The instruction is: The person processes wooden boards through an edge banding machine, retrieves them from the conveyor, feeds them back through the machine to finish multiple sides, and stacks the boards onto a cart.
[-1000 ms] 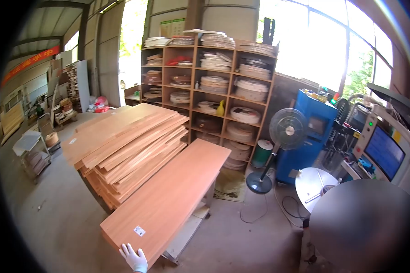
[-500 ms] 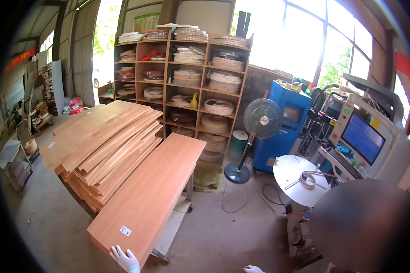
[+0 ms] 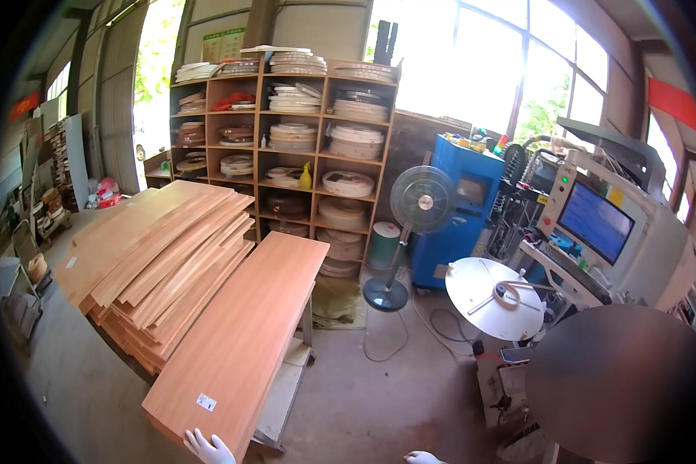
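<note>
Gloved in white, my left hand [image 3: 209, 447] rests with spread fingers on the near end of a long reddish-brown board [image 3: 243, 309]. A small white label [image 3: 206, 402] is stuck on the board just above the fingers. The board lies on a low trolley [image 3: 274, 402]. My right hand [image 3: 422, 458], also in a white glove, shows only in part at the bottom edge, over the floor; its fingers are not clear. Left of the board is a tall uneven stack of wooden panels [image 3: 158, 247].
Behind stands a shelf [image 3: 264, 116] of edging rolls. To its right are a standing fan [image 3: 424, 203], a blue cabinet [image 3: 452, 224], a round metal disc [image 3: 491, 309] with a roll, and a machine screen [image 3: 595, 220]. A blurred round patch covers the lower right.
The view has turned to the right, so the stack and shelf sit further left. My right hand has come into view at the bottom. My left hand stays on the board's near end.
</note>
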### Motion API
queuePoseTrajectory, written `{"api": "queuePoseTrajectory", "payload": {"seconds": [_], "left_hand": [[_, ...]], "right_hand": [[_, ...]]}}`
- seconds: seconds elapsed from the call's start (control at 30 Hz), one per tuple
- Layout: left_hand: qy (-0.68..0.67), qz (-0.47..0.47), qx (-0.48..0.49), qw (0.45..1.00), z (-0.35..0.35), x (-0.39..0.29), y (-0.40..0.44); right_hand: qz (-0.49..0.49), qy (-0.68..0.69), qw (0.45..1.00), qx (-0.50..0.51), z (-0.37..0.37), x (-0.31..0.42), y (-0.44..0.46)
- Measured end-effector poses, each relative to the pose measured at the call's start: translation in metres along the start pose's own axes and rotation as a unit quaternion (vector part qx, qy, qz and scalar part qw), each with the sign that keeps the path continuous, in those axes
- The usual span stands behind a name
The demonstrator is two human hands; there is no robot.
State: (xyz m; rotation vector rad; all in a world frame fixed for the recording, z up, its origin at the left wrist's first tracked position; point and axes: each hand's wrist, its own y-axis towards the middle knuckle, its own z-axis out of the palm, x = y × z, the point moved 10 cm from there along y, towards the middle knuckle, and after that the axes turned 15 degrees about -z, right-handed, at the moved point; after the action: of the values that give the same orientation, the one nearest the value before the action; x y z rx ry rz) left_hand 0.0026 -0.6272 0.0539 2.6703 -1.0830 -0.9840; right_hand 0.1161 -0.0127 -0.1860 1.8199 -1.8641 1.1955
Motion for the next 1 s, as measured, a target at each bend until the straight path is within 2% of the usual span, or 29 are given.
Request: {"api": "queuePoseTrajectory", "payload": {"seconds": [0.07, 0.17, 0.27, 0.33, 0.37, 0.4, 0.47, 0.67, 0.8, 0.87, 0.9, 0.97, 1.0], "left_hand": [[0.001, 0.005, 0.0, 1.0, 0.0, 0.0, 0.0], [-0.006, 0.012, -0.001, 1.0, -0.002, -0.001, 0.001], [-0.014, 0.022, 0.007, 1.0, -0.006, -0.005, -0.001], [-0.023, -0.012, 0.02, 0.999, -0.007, -0.003, 0.001], [-0.016, -0.002, 0.012, 1.0, -0.003, 0.001, 0.001], [-0.009, 0.003, 0.007, 1.0, -0.005, -0.002, 0.001], [-0.012, 0.0, 0.013, 1.0, -0.006, -0.003, 0.002], [0.007, 0.019, -0.008, 1.0, -0.004, -0.002, 0.002], [0.016, 0.011, -0.003, 1.0, -0.003, -0.001, 0.0], [0.019, -0.105, -0.035, 0.994, 0.001, 0.016, 0.001], [0.025, -0.108, -0.039, 0.993, 0.003, 0.018, 0.0], [-0.024, -0.149, -0.013, 0.988, 0.012, 0.041, 0.004], [-0.054, -0.175, 0.041, 0.982, 0.054, 0.074, 0.02]], "right_hand": [[0.031, 0.028, 0.999, 0.007, 0.014, -0.009, -0.003], [-0.009, -0.015, 0.999, -0.041, 0.02, -0.005, -0.007], [0.016, -0.005, 1.0, -0.006, 0.03, -0.01, -0.014], [0.048, 0.008, 0.998, 0.05, 0.039, -0.016, -0.02], [0.064, 0.111, 0.992, 0.02, 0.064, -0.071, -0.006], [0.141, 0.088, 0.985, 0.037, 0.062, -0.069, -0.018], [0.121, 0.021, 0.991, 0.052, 0.045, -0.045, -0.023], [0.114, 0.039, 0.992, 0.028, 0.029, -0.006, -0.037], [0.103, 0.006, 0.994, 0.029, 0.028, 0.006, -0.049], [0.121, 0.036, 0.992, 0.031, 0.022, 0.026, -0.063], [0.134, 0.031, 0.99, 0.041, 0.034, 0.007, -0.061], [0.136, 0.034, 0.989, 0.041, 0.033, 0.0, -0.064], [0.14, 0.037, 0.989, 0.035, 0.032, -0.001, -0.063]]}}
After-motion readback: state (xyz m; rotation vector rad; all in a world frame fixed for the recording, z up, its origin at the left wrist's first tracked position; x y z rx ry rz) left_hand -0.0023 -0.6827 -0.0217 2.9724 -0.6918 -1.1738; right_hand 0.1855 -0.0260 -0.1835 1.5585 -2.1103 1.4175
